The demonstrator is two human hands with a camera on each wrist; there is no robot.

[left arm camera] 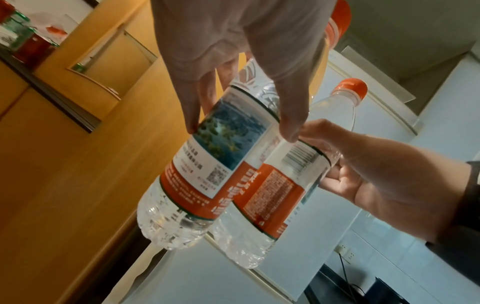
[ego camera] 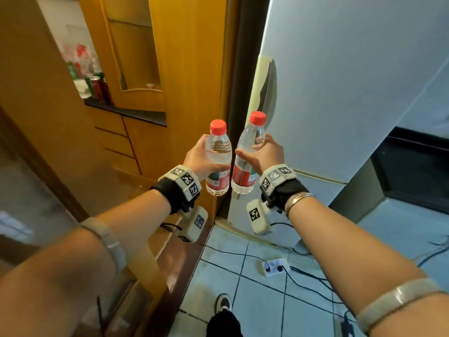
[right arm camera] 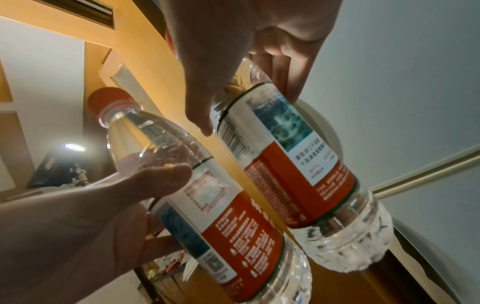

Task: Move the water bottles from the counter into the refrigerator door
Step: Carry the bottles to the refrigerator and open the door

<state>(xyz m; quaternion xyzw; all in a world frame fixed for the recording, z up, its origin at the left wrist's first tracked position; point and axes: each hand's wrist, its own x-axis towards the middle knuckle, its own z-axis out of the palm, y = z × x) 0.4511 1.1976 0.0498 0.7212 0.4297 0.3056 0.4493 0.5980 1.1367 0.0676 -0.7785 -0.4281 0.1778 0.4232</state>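
Two water bottles held upright in the air, one in each hand, before the shut refrigerator.

The left bottle (ego camera: pixel 218 158), red-capped, is grasped around its middle by the left hand (ego camera: pixel 200 158); just beside it at 3 o'clock, the right bottle (ego camera: pixel 246 154) is grasped by the right hand (ego camera: pixel 264 153). The refrigerator (ego camera: pixel 340 93) stands at 2 o'clock, a wooden cabinet (ego camera: pixel 184 69) at 11. On the table (ego camera: pixel 136 113) at 10 o'clock stand cans (ego camera: pixel 98 87). A power strip (ego camera: pixel 274 266) lies on the tiled floor (ego camera: pixel 255 300) at 6.

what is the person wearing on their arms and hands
Bare hands, no sleeves. Each wrist has a black wrap under a beige band of black-and-white square markers: left hand, right hand. A beige marked box with a black cable hangs below each wrist. Beige straps circle both upper forearms.
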